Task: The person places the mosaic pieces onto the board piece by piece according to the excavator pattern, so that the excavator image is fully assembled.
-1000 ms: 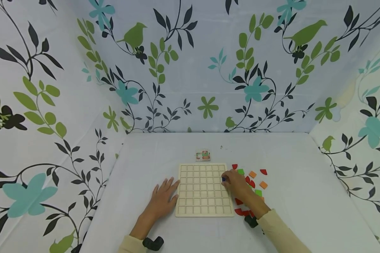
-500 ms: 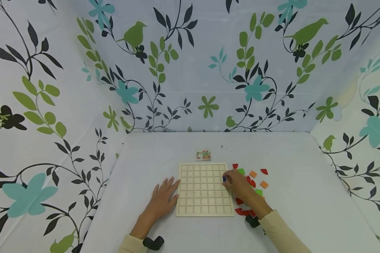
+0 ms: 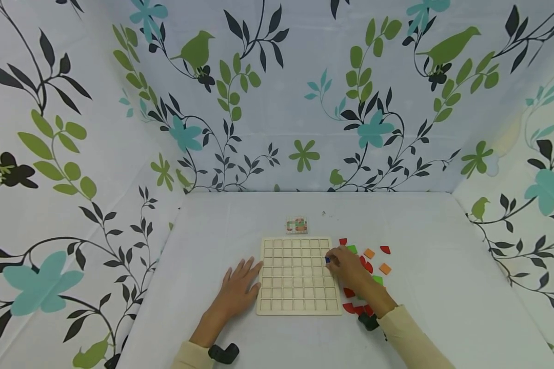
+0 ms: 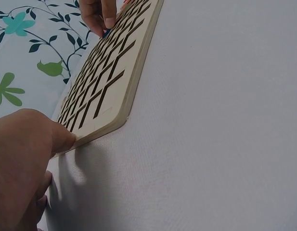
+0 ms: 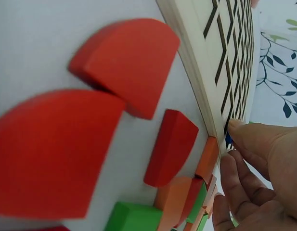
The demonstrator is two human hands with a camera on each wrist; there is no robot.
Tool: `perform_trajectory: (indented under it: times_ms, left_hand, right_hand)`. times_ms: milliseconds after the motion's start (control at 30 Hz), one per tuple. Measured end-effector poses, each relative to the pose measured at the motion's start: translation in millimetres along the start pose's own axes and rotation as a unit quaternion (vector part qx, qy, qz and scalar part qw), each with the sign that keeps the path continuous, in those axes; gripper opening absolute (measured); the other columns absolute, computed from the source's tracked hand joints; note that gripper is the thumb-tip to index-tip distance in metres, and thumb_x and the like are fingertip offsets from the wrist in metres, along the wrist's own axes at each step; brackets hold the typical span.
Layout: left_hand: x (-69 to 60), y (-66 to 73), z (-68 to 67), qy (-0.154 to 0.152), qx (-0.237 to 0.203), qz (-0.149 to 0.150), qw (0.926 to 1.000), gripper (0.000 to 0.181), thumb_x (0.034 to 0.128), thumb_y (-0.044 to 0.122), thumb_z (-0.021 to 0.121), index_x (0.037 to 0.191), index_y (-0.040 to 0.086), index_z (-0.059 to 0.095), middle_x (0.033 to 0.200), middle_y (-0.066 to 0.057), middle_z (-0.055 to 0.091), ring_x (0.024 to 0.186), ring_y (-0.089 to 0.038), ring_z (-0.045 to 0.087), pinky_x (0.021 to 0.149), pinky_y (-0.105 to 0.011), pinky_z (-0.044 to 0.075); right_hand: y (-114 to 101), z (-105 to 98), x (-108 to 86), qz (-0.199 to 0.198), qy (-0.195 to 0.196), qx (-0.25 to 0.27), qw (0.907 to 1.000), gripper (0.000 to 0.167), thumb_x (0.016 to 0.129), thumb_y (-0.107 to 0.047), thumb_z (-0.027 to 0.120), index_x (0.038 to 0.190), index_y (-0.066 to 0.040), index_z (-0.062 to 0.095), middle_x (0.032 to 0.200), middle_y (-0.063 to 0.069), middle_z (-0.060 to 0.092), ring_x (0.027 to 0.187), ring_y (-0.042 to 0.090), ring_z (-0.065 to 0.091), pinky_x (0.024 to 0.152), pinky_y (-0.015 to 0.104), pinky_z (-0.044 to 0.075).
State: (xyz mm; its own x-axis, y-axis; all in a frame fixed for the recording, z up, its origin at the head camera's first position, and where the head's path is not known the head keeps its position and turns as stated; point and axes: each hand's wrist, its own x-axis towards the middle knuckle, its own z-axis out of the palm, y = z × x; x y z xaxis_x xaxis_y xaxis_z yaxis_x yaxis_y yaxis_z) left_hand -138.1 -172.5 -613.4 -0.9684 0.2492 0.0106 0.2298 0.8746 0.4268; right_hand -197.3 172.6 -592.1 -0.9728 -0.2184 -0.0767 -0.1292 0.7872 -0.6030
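A pale wooden grid board point(image 3: 300, 277) lies on the white table. At its right edge the right hand point(image 3: 348, 266) pinches a small blue piece point(image 3: 328, 260) between thumb and fingertips, over the board's right side. In the right wrist view the blue piece point(image 5: 229, 139) is mostly hidden by the thumb. The left hand point(image 3: 236, 291) lies with spread fingers beside the board's left edge, and its fingertips touch that edge. In the left wrist view the left hand's thumb point(image 4: 64, 137) rests against the rim near a corner.
Red, orange and green pieces lie right of the board, among them an orange one point(image 3: 385, 268) and a red one point(image 5: 131, 57). A small patterned card point(image 3: 296, 225) lies behind the board. Patterned cloth hangs behind the table and along both sides.
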Motion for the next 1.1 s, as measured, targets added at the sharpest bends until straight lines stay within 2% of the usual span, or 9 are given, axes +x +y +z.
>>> perform_trajectory:
  times_ms: [300,467,567,733,933,1033,1100]
  left_hand:
    - [0.6,0.4,0.1,0.002,0.003,0.004,1.0000,0.056,0.1063,0.030,0.058,0.160,0.019,0.047,0.169,-0.013,0.039,0.159,-0.040,0.029,0.124,-0.071,0.020]
    - [0.0,0.9,0.2,0.002,-0.003,0.004,1.0000,0.057,0.1061,0.030,0.059,0.160,0.019,0.048,0.169,-0.013,0.039,0.159,-0.040,0.029,0.124,-0.071,0.019]
    - [0.0,0.8,0.1,-0.005,-0.007,0.000,1.0000,0.057,0.1062,0.031,0.058,0.161,0.020,0.046,0.170,-0.012,0.037,0.160,-0.039,0.027,0.125,-0.070,0.018]
    - [-0.2,0.7,0.3,-0.005,-0.008,0.000,1.0000,0.058,0.1059,0.031,0.058,0.161,0.020,0.046,0.170,-0.012,0.037,0.159,-0.040,0.027,0.124,-0.071,0.018]
    - [-0.2,1.2,0.2,-0.006,-0.005,-0.004,1.0000,0.057,0.1061,0.032,0.058,0.161,0.020,0.047,0.170,-0.012,0.037,0.160,-0.039,0.027,0.124,-0.071,0.019]
    - [0.3,1.6,-0.1,-0.010,-0.003,-0.009,0.9999,0.057,0.1067,0.033,0.058,0.161,0.021,0.046,0.170,-0.011,0.036,0.160,-0.038,0.026,0.125,-0.070,0.018]
    - [0.3,1.7,0.2,-0.007,-0.005,-0.008,0.9999,0.057,0.1066,0.032,0.058,0.161,0.020,0.047,0.170,-0.011,0.037,0.160,-0.039,0.027,0.125,-0.070,0.018]
  right_hand:
    - [7.4,-0.6,1.7,-0.003,-0.008,-0.005,0.9999,0.029,0.098,-0.017,0.077,0.125,-0.007,0.070,0.106,0.003,0.060,0.094,0.017,0.054,0.083,0.033,0.054]
    - [6.8,-2.2,0.2,-0.005,0.000,-0.007,1.0000,0.029,0.098,-0.017,0.077,0.125,-0.006,0.070,0.108,0.004,0.061,0.094,0.018,0.055,0.084,0.033,0.055]
    - [6.3,-7.1,-2.2,0.005,0.004,0.002,1.0000,0.031,0.099,-0.017,0.076,0.127,-0.006,0.069,0.109,0.005,0.062,0.096,0.019,0.055,0.086,0.035,0.055]
    - [11.8,-24.4,-5.6,0.010,0.017,0.017,0.9997,0.034,0.100,-0.017,0.075,0.130,-0.002,0.068,0.120,0.013,0.063,0.106,0.027,0.062,0.095,0.046,0.058]
    - [30.2,-45.3,-3.2,0.069,0.046,0.032,0.9961,0.047,0.101,-0.021,0.072,0.142,-0.001,0.059,0.139,0.024,0.053,0.117,0.039,0.059,0.101,0.056,0.057]
    - [42.6,-52.7,-5.0,0.099,0.063,0.027,0.9928,0.051,0.101,-0.021,0.070,0.144,0.001,0.054,0.142,0.029,0.049,0.121,0.044,0.055,0.104,0.061,0.052]
    - [49.2,-57.3,-7.2,0.115,0.073,0.010,0.9906,0.052,0.100,-0.020,0.070,0.142,0.005,0.054,0.139,0.034,0.049,0.118,0.048,0.053,0.101,0.065,0.048]
